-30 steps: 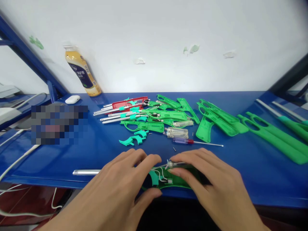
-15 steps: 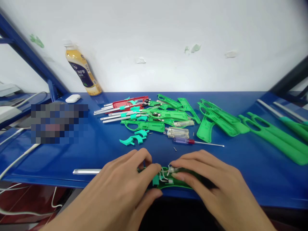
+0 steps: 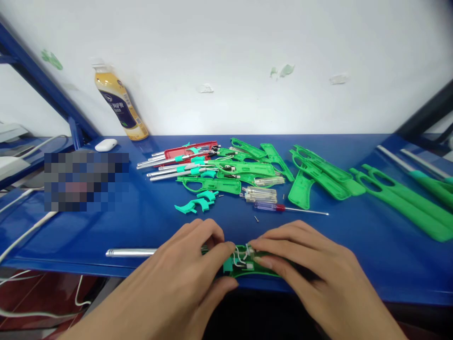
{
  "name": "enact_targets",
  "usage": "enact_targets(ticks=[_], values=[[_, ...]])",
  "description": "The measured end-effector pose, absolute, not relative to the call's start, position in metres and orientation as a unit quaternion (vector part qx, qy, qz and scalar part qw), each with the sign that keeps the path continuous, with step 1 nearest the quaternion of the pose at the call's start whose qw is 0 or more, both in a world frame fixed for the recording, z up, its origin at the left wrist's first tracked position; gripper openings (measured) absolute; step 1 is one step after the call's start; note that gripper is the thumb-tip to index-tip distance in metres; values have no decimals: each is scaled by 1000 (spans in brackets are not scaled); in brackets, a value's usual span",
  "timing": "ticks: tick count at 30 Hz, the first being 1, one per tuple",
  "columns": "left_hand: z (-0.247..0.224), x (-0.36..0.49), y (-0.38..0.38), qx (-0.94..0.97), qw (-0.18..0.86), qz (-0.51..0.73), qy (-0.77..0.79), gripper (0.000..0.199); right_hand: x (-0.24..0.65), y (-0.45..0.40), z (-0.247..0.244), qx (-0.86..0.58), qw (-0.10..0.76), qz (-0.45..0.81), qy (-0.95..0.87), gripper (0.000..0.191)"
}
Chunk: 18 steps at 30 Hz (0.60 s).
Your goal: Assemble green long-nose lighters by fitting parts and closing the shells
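Note:
At the table's front edge lies an open green lighter handle shell [image 3: 260, 273], with a silver tube [image 3: 129, 253] sticking out to the left. My left hand [image 3: 187, 267] is closed around the shell's left part, thumb at the near side. White wires [image 3: 238, 255] and a turquoise trigger [image 3: 228, 265] show inside. My right hand [image 3: 307, 257] pinches the clear fuel tank [image 3: 250, 251] at its left end, over the shell. The right fingers hide most of the tank.
Beyond my hands lie a purple-handled screwdriver [image 3: 269, 207], a small screw [image 3: 256, 219], clear tanks [image 3: 261, 194] and turquoise triggers [image 3: 202, 202]. Several green shells [image 3: 325, 174] and silver-tubed assemblies [image 3: 170, 174] lie behind. A yellow bottle [image 3: 122, 106] stands against the wall.
The clear tank's end sits slightly lower against the shell under my right fingers. My left hand keeps its hold, and the view has shifted slightly.

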State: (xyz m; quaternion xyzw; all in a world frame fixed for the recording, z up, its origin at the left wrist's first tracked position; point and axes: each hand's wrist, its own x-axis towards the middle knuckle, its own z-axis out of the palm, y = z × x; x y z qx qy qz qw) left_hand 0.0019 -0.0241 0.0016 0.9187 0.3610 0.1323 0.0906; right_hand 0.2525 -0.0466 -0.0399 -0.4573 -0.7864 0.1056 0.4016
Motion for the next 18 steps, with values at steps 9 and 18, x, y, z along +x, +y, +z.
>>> enact_targets(ticks=[9, 18], values=[[0, 1, -24, 909, 114, 124, 381, 17, 250, -46, -40, -463, 413, 87, -780, 12], [-1, -1, -24, 903, 72, 147, 397, 61, 239, -44, -37, -451, 451, 7, -770, 11]])
